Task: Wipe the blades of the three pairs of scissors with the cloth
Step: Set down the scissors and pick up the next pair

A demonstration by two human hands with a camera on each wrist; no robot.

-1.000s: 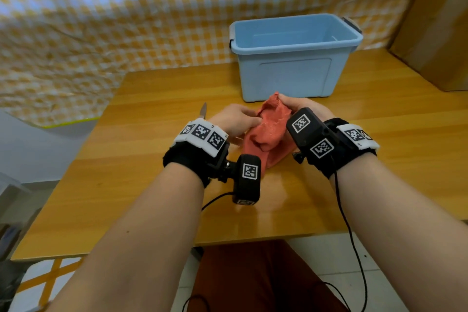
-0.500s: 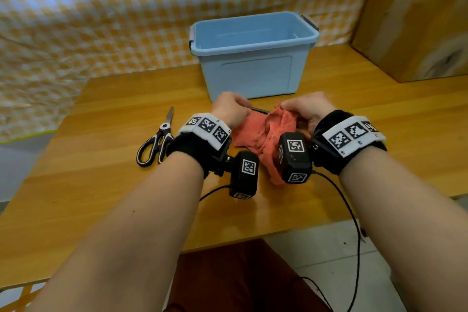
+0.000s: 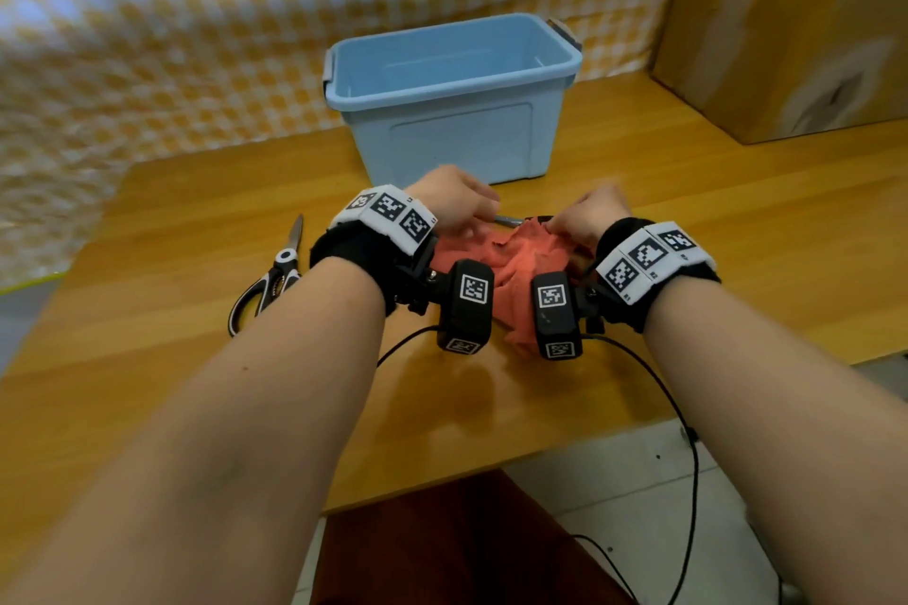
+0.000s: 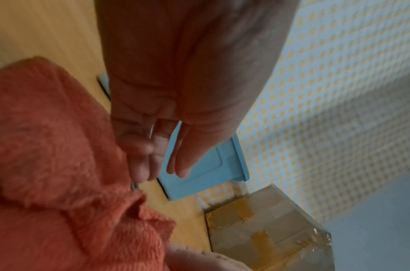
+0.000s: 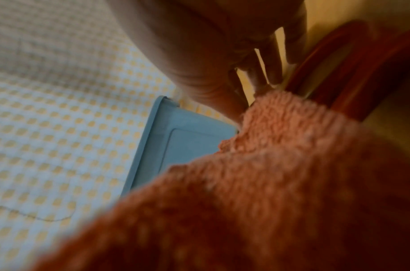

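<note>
A crumpled orange-red cloth point(image 3: 511, 260) lies on the table between my hands, just in front of the bin. A steel blade of the red-handled scissors point(image 3: 508, 221) shows between the two hands. My left hand point(image 3: 462, 206) pinches that blade point(image 4: 134, 185) beside the cloth point(image 4: 48, 165). My right hand point(image 3: 584, 216) pinches the cloth point(image 5: 269, 183) with curled fingers, next to the red handle loop point(image 5: 334, 69). A second pair, the black-and-white-handled scissors point(image 3: 268, 285), lies closed on the table to the left. No third pair is in view.
A light blue plastic bin point(image 3: 452, 79) stands open behind the hands. A taped cardboard box point(image 3: 786, 15) sits at the back right. The wooden table point(image 3: 196, 211) ends at a checkered cloth wall behind. Wrist camera cables hang over the near edge.
The cloth has come down from a raised bundle to the table. Both hands have drawn closer together over it, and a blade now shows between them. The head camera has swung, bringing the left scissors into view.
</note>
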